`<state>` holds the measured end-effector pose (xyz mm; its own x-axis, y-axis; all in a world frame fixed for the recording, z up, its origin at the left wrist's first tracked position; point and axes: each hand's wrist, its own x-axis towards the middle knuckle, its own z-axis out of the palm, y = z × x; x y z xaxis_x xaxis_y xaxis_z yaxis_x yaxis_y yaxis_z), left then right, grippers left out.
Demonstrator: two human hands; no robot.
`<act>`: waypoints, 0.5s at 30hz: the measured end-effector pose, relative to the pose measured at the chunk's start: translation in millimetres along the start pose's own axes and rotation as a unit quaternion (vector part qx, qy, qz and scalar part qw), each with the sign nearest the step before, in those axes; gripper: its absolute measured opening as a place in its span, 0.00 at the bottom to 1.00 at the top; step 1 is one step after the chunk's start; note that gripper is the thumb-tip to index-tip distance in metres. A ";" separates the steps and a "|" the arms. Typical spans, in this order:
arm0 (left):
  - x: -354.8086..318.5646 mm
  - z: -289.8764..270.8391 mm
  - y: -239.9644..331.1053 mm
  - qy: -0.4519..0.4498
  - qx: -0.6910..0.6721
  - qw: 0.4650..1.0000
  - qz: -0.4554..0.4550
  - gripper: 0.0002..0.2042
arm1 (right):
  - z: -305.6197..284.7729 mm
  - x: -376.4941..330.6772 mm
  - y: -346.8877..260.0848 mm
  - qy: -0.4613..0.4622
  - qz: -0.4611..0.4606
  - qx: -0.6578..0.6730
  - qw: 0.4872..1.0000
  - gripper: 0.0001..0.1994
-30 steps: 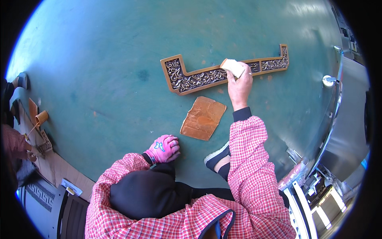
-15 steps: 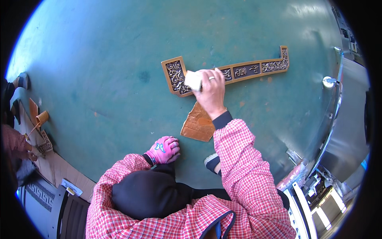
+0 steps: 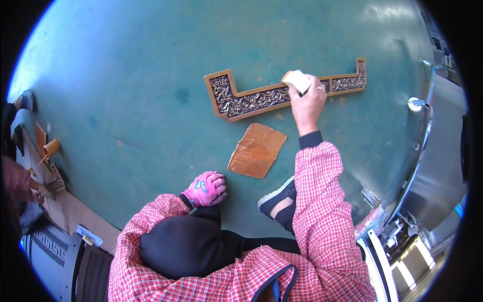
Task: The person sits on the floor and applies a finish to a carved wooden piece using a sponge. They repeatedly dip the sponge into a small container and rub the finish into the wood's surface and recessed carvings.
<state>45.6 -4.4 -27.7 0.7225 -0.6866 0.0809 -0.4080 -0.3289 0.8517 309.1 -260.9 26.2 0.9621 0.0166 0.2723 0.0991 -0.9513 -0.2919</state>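
Observation:
My right hand, bare with a ring, grips a pale foam sponge block with a brownish edge. It is over the middle of a long dark panel with gold-brown rims and raised scrollwork, covering part of it. The panel lies on the green surface, its ends turned upward in the view. Between me and the panel lies a flat copper-brown piece with a wet-looking patch. In a pink glove, my left hand rests curled near my dark-clad knee, apart from the panel. Its palm is hidden.
At the left edge, another person's hand is beside a similar ornate piece. A brown cup stands near it. My dark shoe is below the copper-brown piece. Metal panels and fittings line the right side.
My right hand has moved right along the panel with the sponge, uncovering its left scrollwork and more of the copper-brown piece. The left hand has stayed put.

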 end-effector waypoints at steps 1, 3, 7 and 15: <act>-3.1 0.5 0.5 0.005 0.005 1.000 -0.004 0.09 | 0.1 -5.1 -5.5 -0.035 -0.035 0.051 0.997 0.21; -5.1 0.9 0.6 0.007 0.008 1.000 -0.010 0.09 | 0.6 -9.3 -11.3 -0.086 -0.128 0.069 0.986 0.20; -2.5 4.3 -0.2 0.003 0.001 1.000 -0.003 0.10 | -8.5 17.1 26.2 -0.044 -0.026 -0.035 0.998 0.19; -3.0 4.3 -1.2 -0.009 0.005 1.000 -0.008 0.10 | -11.6 23.9 33.8 -0.058 -0.077 -0.039 0.995 0.18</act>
<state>41.6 -4.7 -31.2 0.7185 -0.6930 0.0587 -0.4024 -0.3454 0.8478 332.5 -296.3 33.5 0.9604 0.1951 0.1987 0.2316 -0.9558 -0.1810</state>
